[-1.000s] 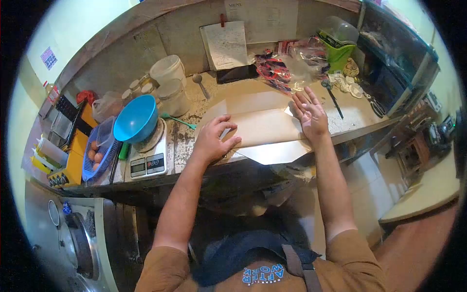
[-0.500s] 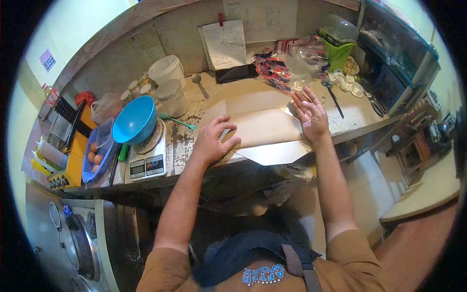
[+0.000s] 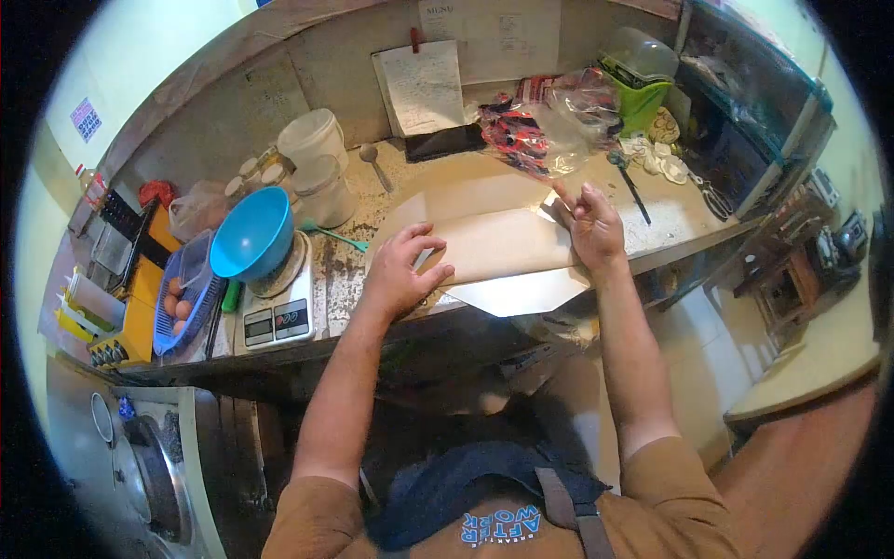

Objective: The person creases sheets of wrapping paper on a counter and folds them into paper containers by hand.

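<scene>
Worktop point(image 3: 678, 207) has bare room off right. Folded cardboard point(image 3: 507, 244) lies between the hands, white flap point(image 3: 517, 293) poking past the front edge. Left hand point(image 3: 400, 270): fingers spread on it. Right hand point(image 3: 596, 228): half-curled at its right end, can't tell if pinching.

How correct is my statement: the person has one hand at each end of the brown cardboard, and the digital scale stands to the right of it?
One part is wrong: the head view shows the digital scale to the left of the brown cardboard, not the right. The left hand and right hand are at its two ends.
</scene>
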